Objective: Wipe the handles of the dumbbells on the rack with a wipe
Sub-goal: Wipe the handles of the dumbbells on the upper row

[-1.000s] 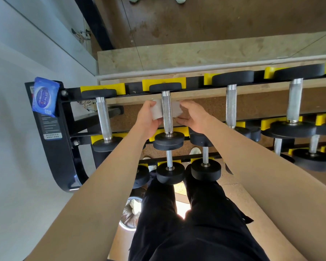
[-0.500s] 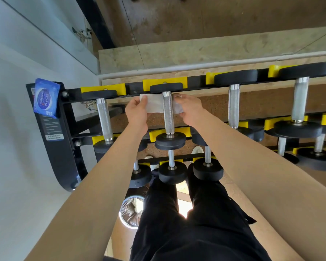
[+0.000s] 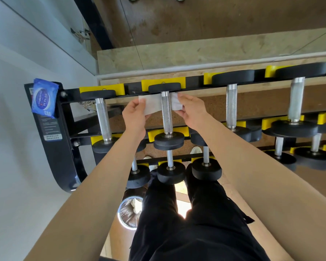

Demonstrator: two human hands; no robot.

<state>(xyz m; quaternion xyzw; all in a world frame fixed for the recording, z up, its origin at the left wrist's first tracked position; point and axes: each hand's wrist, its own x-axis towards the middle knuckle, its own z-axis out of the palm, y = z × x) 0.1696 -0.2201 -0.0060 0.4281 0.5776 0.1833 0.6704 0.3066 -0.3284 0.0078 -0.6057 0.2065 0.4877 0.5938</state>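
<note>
**Head view.** We see a white wipe (image 3: pixel 152 105) passed behind the knurled handle (image 3: pixel 167 117) of the second dumbbell (image 3: pixel 168 141) from the left on the top tier of the black-and-yellow rack (image 3: pixel 60 157), close to the handle's far end. The left hand (image 3: pixel 135 114) pinches the wipe's left end and the right hand (image 3: pixel 192 112) pinches its right end. Each grip is closed on the wipe, which is stretched between them. We note a blue wipe packet (image 3: pixel 43 97) on the rack's left upright and a lined bin (image 3: pixel 129 211) on the floor beside the person's black trousers (image 3: pixel 177 232).
</note>
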